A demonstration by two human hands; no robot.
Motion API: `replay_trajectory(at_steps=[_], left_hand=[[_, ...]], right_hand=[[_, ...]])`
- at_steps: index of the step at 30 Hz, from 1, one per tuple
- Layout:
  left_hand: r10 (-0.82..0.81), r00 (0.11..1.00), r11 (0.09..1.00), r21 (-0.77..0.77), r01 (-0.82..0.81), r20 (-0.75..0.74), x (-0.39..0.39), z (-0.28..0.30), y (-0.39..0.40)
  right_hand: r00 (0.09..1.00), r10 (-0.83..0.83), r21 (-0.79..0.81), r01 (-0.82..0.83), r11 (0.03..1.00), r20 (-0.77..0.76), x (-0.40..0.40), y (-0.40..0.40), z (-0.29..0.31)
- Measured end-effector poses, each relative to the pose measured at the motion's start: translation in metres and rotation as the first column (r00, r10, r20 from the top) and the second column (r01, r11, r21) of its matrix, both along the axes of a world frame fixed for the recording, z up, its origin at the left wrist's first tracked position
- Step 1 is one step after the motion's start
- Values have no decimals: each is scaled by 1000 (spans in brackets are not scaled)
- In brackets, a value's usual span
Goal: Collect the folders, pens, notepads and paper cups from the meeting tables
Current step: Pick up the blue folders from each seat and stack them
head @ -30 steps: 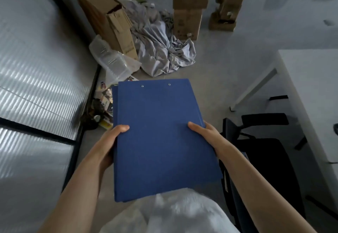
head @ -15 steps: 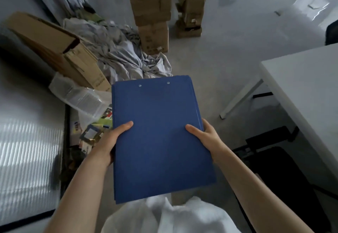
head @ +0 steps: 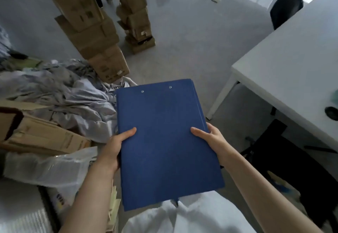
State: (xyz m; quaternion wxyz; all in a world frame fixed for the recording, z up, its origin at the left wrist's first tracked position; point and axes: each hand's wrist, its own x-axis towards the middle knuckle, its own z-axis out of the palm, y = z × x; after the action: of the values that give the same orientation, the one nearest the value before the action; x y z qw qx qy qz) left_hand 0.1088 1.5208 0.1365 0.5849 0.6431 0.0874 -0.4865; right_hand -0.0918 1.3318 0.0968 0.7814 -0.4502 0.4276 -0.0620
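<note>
Both hands clamped on the blue folders [head: 164, 141]: left hand [head: 113, 148] on one long edge, right hand [head: 214, 141] on the other, held chest-high. Folders collected, so far. White bench [head: 292, 68] off right hand; dark round item [head: 331, 113] there, possibly a lid. Pens, notepads, cups unseen.

Blue folders [head: 164, 137]; white table [head: 292, 64]; brown boxes [head: 91, 29]; grey cloth [head: 64, 95]

bare floor [head: 182, 37] lies open ahead between the stacked cardboard boxes [head: 91, 31] at left and the white table's near corner [head: 236, 68] at right, while crumpled grey cloth [head: 64, 93] crowds the left and a black chair [head: 296, 159] blocks the table's near edge.
</note>
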Motion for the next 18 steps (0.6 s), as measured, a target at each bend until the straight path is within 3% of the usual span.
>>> replay_trajectory(at_steps=[8,18], left_hand=[[-122,993,991,-52,121,-5,77,-2,-161],[-219,975,973,-71,221,30,158,4,-332]], right_hand=[[991,-132,-70,130,989,-17,58,-138,7],[968,-253,-19,253,967,10,124,-283,19]])
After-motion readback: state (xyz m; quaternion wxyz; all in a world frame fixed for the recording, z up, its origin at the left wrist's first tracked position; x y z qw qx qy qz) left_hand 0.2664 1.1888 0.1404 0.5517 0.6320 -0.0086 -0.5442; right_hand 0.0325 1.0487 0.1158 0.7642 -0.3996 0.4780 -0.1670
